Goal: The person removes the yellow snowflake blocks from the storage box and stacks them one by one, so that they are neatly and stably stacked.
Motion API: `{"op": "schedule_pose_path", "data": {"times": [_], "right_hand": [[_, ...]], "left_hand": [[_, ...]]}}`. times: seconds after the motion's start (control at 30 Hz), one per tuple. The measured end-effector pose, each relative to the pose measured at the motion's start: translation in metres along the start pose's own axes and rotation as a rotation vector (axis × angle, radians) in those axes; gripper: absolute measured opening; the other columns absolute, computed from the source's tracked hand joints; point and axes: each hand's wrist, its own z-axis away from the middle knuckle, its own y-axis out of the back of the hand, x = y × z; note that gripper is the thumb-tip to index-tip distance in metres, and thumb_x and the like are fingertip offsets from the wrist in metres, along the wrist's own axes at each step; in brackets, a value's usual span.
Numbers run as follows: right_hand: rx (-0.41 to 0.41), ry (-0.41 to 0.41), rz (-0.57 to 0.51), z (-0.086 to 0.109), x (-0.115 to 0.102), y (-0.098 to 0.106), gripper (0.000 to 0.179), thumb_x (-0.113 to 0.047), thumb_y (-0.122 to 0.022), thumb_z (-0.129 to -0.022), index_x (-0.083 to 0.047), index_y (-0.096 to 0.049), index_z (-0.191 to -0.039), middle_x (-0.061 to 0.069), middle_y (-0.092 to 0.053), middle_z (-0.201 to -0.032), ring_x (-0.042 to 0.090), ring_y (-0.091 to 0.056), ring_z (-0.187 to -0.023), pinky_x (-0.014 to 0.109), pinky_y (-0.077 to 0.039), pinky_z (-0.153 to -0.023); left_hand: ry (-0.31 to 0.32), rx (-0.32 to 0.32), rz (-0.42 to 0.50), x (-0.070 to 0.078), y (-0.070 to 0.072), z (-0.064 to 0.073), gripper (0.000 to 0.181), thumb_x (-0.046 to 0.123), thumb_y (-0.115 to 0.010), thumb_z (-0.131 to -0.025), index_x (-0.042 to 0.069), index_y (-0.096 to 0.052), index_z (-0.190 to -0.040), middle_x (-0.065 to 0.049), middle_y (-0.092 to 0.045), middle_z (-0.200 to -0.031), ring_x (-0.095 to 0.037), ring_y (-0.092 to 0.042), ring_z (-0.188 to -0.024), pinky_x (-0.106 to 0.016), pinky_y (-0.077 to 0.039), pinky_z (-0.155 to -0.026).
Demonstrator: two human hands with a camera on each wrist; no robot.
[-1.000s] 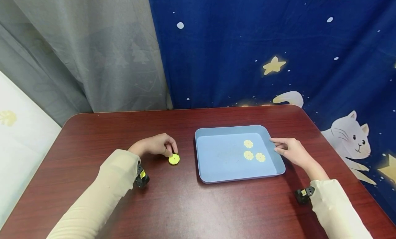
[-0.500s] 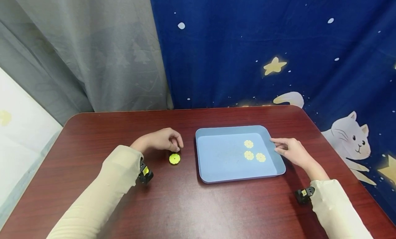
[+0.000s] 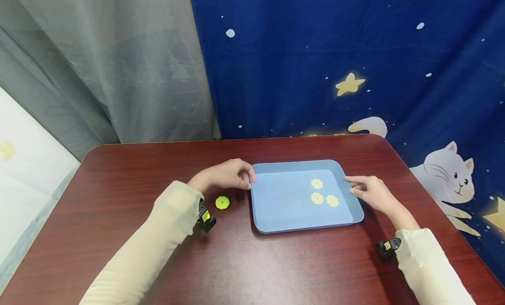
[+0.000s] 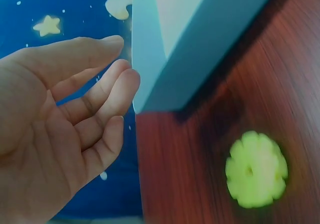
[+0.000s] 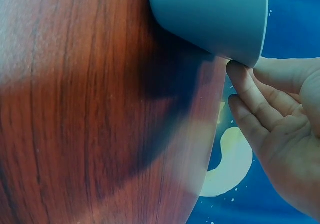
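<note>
A light blue tray lies on the dark red table. Three pale yellow scalloped discs sit in its right half. A brighter yellow-green disc lies on the table left of the tray, also seen in the left wrist view. My left hand is above that disc, holding nothing, its relaxed fingers at the tray's near-left corner rim. My right hand rests with straight fingers against the tray's right rim.
A grey curtain and a blue starry cloth with a cat print hang behind the table. A small black camera sits on each wrist. Bare tabletop runs in front of the tray.
My left hand has left the yellow-green disc on the table and moved right to the tray's left rim. The right hand and the tray have stayed put.
</note>
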Motion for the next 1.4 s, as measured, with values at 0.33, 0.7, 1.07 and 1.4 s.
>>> {"op": "schedule_pose_path", "data": {"times": [0.33, 0.7, 1.07, 1.4], "right_hand": [[-0.006, -0.003, 0.001, 0.001, 0.002, -0.001, 0.040, 0.002, -0.061, -0.083, 0.007, -0.054, -0.122, 0.024, -0.062, -0.103, 0.032, -0.062, -0.089, 0.040, -0.051, -0.073], [-0.007, -0.004, 0.008, 0.002, 0.006, -0.002, 0.039, 0.002, -0.060, -0.083, 0.006, -0.054, -0.122, 0.022, -0.063, -0.101, 0.031, -0.062, -0.088, 0.038, -0.051, -0.072], [-0.010, -0.004, 0.010, 0.003, 0.006, -0.001, 0.040, 0.002, -0.060, -0.083, 0.006, -0.054, -0.122, 0.024, -0.062, -0.104, 0.031, -0.061, -0.089, 0.040, -0.051, -0.072], [-0.007, -0.004, 0.002, 0.002, 0.005, 0.000, 0.040, 0.002, -0.059, -0.083, 0.006, -0.054, -0.123, 0.024, -0.061, -0.105, 0.031, -0.061, -0.089, 0.040, -0.051, -0.073]], "left_hand": [[0.000, -0.010, -0.022, 0.018, -0.013, -0.029, 0.015, 0.004, -0.063, -0.080, 0.002, -0.064, -0.095, -0.004, -0.060, -0.077, -0.014, -0.054, -0.071, -0.024, -0.044, -0.063], [0.016, -0.063, -0.037, 0.033, -0.036, -0.063, 0.021, 0.006, -0.063, -0.081, -0.002, -0.063, -0.100, -0.004, -0.062, -0.080, -0.011, -0.054, -0.069, -0.022, -0.043, -0.061], [0.055, -0.075, -0.008, 0.044, -0.063, -0.097, 0.022, 0.004, -0.064, -0.082, -0.001, -0.063, -0.102, -0.003, -0.061, -0.079, -0.010, -0.053, -0.069, -0.020, -0.042, -0.061], [0.108, -0.062, -0.047, 0.049, -0.081, -0.118, 0.021, 0.009, -0.067, -0.080, 0.003, -0.064, -0.100, 0.001, -0.060, -0.074, -0.008, -0.055, -0.065, -0.019, -0.044, -0.062]]}}
